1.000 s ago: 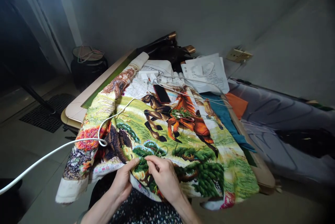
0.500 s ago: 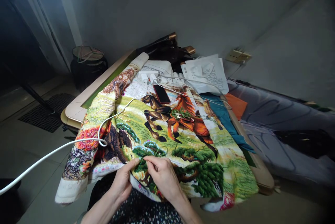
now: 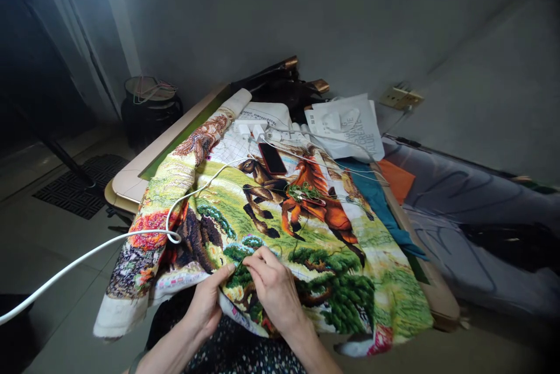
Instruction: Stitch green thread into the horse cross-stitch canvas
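A large cross-stitch fabric [image 3: 227, 205] with galloping horses and green trees lies over the table and hangs towards my lap. My left hand [image 3: 205, 304] is closed on its near edge, thumb on top and fingers underneath. Just right of that thumb, my right hand [image 3: 273, 286] pinches green thread between thumb and forefinger, close above the stitched tree; a needle, if there is one, is too small to see. The left side of the fabric is gathered into a thick roll [image 3: 170, 187]. A tangle of green thread [image 3: 305, 192] rests on the brown-red horse.
A white cable [image 3: 87, 258] loops over the roll and across the fabric. A phone [image 3: 272, 158] and a power strip [image 3: 249, 128] lie on the far part. White bags [image 3: 345, 126] and a teal cloth [image 3: 371, 193] are at the back right of the table [image 3: 131, 178].
My right hand has lifted slightly and turned, its fingers more bent over the fabric. The green thread loop beside them no longer shows. My left hand keeps its hold on the edge.
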Tool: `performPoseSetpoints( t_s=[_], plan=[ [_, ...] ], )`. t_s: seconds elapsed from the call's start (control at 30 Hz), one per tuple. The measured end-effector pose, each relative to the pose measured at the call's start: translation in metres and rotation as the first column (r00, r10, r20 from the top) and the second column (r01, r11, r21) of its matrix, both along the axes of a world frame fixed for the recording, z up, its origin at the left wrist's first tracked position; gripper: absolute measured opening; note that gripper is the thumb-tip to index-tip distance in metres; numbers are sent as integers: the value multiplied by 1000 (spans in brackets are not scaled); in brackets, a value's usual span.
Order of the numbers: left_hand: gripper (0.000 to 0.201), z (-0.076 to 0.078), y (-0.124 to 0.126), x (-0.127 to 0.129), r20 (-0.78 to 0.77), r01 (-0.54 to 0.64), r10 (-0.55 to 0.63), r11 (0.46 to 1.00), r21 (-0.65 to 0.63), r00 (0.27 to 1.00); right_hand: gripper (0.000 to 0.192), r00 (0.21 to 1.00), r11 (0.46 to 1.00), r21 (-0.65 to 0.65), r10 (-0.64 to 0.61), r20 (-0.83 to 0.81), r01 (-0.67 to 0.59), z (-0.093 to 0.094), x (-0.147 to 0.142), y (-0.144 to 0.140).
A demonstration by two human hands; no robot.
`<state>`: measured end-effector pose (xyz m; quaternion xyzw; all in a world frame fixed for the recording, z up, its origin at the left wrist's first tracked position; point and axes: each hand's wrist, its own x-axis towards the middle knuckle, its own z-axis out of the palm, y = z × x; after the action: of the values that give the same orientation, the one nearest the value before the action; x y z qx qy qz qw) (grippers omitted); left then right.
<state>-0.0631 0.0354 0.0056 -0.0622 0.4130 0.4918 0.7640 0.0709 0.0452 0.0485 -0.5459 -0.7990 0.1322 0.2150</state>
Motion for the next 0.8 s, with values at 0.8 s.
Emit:
performPoseSetpoints(
  t_s=[0.8],
  plan=[
    [11, -1, 2, 2, -59, -2, 1, 1000, -17, 998, 35, 989, 993, 62, 109, -102, -103, -5, 8, 13]
  ],
)
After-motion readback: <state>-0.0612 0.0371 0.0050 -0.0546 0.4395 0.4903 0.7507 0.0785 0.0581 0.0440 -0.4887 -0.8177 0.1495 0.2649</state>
